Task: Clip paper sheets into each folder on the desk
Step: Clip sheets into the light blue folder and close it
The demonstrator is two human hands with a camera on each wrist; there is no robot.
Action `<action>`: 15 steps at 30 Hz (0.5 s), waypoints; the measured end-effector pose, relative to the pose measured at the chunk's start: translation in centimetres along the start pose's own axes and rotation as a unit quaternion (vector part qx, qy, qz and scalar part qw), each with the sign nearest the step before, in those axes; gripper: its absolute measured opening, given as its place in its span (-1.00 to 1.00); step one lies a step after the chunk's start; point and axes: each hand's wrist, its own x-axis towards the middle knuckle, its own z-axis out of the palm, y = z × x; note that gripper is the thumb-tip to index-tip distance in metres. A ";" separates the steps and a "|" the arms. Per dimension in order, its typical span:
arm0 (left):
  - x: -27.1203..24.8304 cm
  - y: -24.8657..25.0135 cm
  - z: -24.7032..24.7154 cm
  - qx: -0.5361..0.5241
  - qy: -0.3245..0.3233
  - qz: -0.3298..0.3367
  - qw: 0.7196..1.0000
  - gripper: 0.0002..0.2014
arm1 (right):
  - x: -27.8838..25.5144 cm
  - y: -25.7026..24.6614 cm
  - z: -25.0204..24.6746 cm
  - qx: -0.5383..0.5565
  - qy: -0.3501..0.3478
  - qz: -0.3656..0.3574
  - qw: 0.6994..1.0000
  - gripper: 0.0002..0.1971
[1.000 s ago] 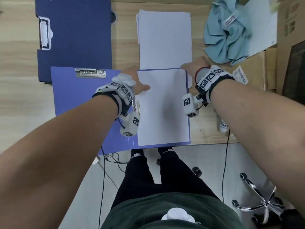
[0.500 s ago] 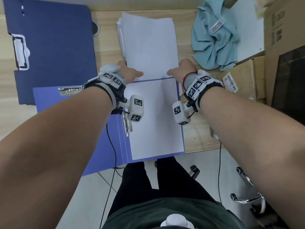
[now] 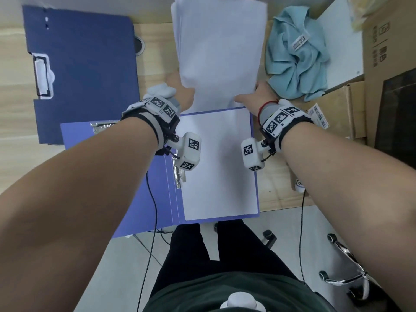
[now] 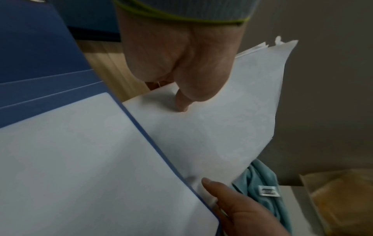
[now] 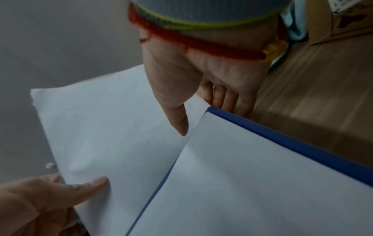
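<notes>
Between the two hands, a stack of white paper sheets (image 3: 219, 52) is held by its near edge, with the far end raised beyond the back edge of the desk (image 3: 13, 91). The left hand (image 3: 181, 92) is closed on the near left corner of the stack: in the left wrist view its thumb (image 4: 182, 103) is pressed onto the top sheet while the other fingers are hidden beneath the paper. The right hand (image 3: 256, 95) is closed on the near right corner in the same manner, thumb (image 5: 177, 121) on top and fingers (image 5: 226, 99) curled under the edge. Directly below and nearer than both grips, an open light-blue folder (image 3: 146, 199) is laid flat, with a white sheet (image 3: 219, 163) resting on its right half; the lower edge of the held stack appears to sit just past the folder's far edge, though contact cannot be confirmed. A metal clip (image 3: 179, 176) is seen along the folder's spine, nearer than the left grip, and a second clip (image 3: 102, 126) on the left flap. Left of the left grip, a closed dark-blue folder (image 3: 85, 70) is lying on the desk. Right of the right grip, a crumpled teal cloth (image 3: 295, 55) is noted, and beyond it cardboard boxes (image 3: 382, 52).
</notes>
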 end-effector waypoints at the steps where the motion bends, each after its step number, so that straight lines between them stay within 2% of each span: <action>1: -0.1 0.5 -0.6 -0.003 0.011 0.013 1.000 -0.67 | -0.4 -0.6 -0.2 0.032 0.011 -0.006 0.999 -0.31; 2: -0.5 1.2 -1.1 -0.010 0.022 0.031 0.999 -0.64 | -0.4 -0.9 -0.5 0.065 0.020 -0.013 0.998 -0.24; 3: -0.7 1.9 -1.8 -0.020 0.031 0.036 0.999 -0.63 | -0.6 -1.3 -0.9 0.098 0.023 -0.021 0.995 -0.25; 6: -1.7 3.8 -4.4 -0.056 0.020 0.051 0.997 -0.67 | -1.5 -3.1 -2.1 0.134 0.018 -0.052 0.989 -0.48; 8: -2.4 4.4 -6.4 -0.054 0.004 0.066 0.996 -0.93 | -2.6 -4.7 -3.2 0.153 0.010 -0.068 0.986 -0.59; 10: -3.9 4.5 -8.5 -0.053 -0.001 0.076 0.996 -0.69 | -4.2 -5.7 -3.9 0.164 -0.003 -0.084 0.983 -0.67; 11: -4.7 4.0 -9.4 -0.051 0.007 0.090 0.995 -0.65 | -5.1 -5.9 -4.2 0.160 -0.013 -0.093 0.983 -0.68; 12: -5.6 3.5 -9.9 -0.059 0.015 0.098 0.993 -0.69 | -5.8 -5.9 -4.3 0.151 -0.023 -0.100 0.983 -0.68; 14: -7.3 1.8 -10.3 -0.076 0.021 0.101 0.992 -0.91 | -7.3 -5.3 -4.1 0.147 -0.038 -0.107 0.983 -0.66; 15: -8.1 0.9 -10.4 -0.084 0.021 0.104 0.991 -0.79 | -8.0 -4.8 -4.0 0.153 -0.045 -0.111 0.981 -0.64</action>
